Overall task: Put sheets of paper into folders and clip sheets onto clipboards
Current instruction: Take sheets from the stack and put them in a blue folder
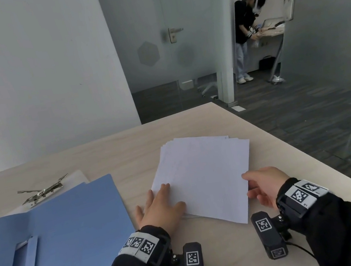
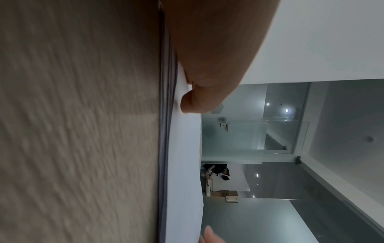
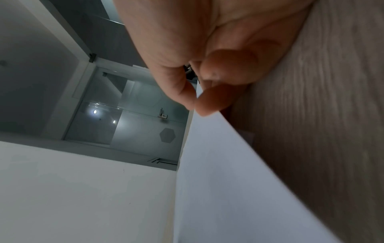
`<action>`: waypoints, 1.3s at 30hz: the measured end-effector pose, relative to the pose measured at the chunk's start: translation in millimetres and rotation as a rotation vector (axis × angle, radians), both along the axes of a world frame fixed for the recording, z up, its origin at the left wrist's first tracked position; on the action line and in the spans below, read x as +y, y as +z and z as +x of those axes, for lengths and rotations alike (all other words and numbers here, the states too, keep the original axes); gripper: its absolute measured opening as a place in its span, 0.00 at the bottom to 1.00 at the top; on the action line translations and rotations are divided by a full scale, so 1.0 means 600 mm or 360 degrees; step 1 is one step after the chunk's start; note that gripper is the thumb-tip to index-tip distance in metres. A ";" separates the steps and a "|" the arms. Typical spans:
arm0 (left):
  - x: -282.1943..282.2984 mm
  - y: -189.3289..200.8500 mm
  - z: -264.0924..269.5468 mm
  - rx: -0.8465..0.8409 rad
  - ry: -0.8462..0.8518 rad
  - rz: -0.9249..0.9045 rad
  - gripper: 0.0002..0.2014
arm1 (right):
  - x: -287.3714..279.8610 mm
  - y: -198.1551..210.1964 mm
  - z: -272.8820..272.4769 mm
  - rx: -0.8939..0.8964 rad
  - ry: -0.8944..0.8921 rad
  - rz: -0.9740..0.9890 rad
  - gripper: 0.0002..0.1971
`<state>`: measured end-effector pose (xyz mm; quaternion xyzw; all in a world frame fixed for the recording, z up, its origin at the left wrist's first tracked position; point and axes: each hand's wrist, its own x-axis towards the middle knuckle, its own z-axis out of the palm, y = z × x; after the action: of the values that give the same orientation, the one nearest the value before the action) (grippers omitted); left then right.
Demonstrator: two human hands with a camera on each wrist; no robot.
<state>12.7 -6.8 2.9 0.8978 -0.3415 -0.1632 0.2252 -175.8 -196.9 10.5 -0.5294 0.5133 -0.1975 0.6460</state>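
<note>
A stack of white paper (image 1: pixel 203 175) lies mid-table. My left hand (image 1: pixel 159 206) rests flat on its near left corner, fingers straight, thumb lying on the top sheet; in the left wrist view the palm (image 2: pixel 207 57) presses on the stack (image 2: pixel 182 164). My right hand (image 1: pixel 252 181) pinches the top sheet's right edge; the right wrist view shows thumb and forefinger (image 3: pixel 195 102) closed on the raised sheet (image 3: pixel 218 180). An open blue folder (image 1: pixel 59 235) lies at the left. Behind it sits a clipboard with a metal clip (image 1: pixel 44 192), mostly covered by the folder.
The wooden table (image 1: pixel 191 120) ends in a slanted edge close to the right of the paper. Beyond it are dark floor, glass partitions and a glass door (image 1: pixel 165 40). Another person (image 1: pixel 244 38) stands far back at a desk.
</note>
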 end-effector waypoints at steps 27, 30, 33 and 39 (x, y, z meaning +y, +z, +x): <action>0.028 0.022 0.005 0.0403 0.0274 -0.0770 0.27 | 0.050 0.018 -0.047 -0.0155 0.0097 -0.0303 0.07; 0.036 0.055 0.006 0.0564 0.0255 -0.1051 0.29 | 0.066 0.027 -0.059 -0.0266 0.0167 -0.0356 0.08; 0.049 0.093 0.008 0.0649 0.0238 -0.1237 0.22 | 0.082 0.038 -0.061 -0.0326 0.0227 -0.0491 0.08; 0.097 0.127 -0.037 0.0735 0.0187 -0.1593 0.12 | 0.117 0.056 -0.057 -0.0557 0.0290 -0.0695 0.10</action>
<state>-9.6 51.6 79.3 0.6396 -0.2685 -0.1606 0.7022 -210.1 -126.6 44.3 -0.6576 0.2898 -0.3329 0.6106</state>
